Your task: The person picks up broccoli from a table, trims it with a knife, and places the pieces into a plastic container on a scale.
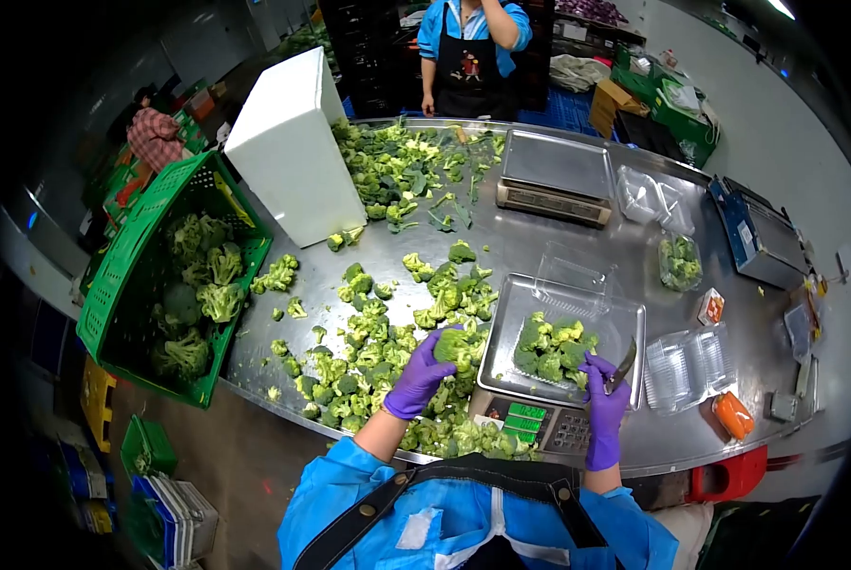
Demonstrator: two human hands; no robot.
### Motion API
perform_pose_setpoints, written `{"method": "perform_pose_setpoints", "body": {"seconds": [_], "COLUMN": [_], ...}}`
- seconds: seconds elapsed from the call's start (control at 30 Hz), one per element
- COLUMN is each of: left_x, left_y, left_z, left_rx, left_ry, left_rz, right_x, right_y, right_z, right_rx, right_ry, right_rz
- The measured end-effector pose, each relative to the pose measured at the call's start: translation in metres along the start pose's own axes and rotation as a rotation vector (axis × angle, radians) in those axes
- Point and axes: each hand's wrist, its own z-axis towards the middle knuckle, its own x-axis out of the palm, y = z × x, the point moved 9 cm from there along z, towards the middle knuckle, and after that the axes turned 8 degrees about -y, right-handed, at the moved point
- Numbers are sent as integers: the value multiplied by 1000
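Observation:
My left hand [420, 382], in a purple glove, is closed around a broccoli floret [459, 348] at the left edge of the scale. My right hand [604, 407], also gloved, grips a small knife [624, 364] whose blade points up and away. Its fingertips are at the near right edge of the broccoli pile [551, 350] in a clear plastic clamshell box [577, 285]. That box lies with its lid raised on the metal pan [501, 372] of a digital scale, whose green display [523, 423] is lit. Loose broccoli florets [354, 375] cover the table left of the scale.
A green crate [112, 313] holding broccoli heads tilts at the table's left edge, beside a white foam box [288, 142]. Behind stands a second scale [557, 176]. Empty clamshells [689, 366], a filled one [680, 261] and an orange packet [732, 415] lie right. Another person [471, 52] stands opposite.

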Motion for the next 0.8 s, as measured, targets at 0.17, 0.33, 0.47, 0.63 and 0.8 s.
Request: {"method": "perform_pose_setpoints", "body": {"seconds": [0.17,0.33,0.47,0.63,0.8], "left_x": [20,40,50,59,55], "left_y": [10,6,6,3,17], "left_z": [2,-3,-9,-15,-17], "left_rx": [-6,7,19,72,-30], "left_ry": [44,91,151,160,102], "left_rz": [138,252,241,414,396], "right_x": [14,41,61,77,78], "right_y": [0,17,25,33,26], "right_z": [-12,-33,-46,-58,-57], "right_rx": [-7,4,-159,-189,-121], "right_ry": [110,274,395,501,513], "right_rz": [10,5,27,6,-11]}}
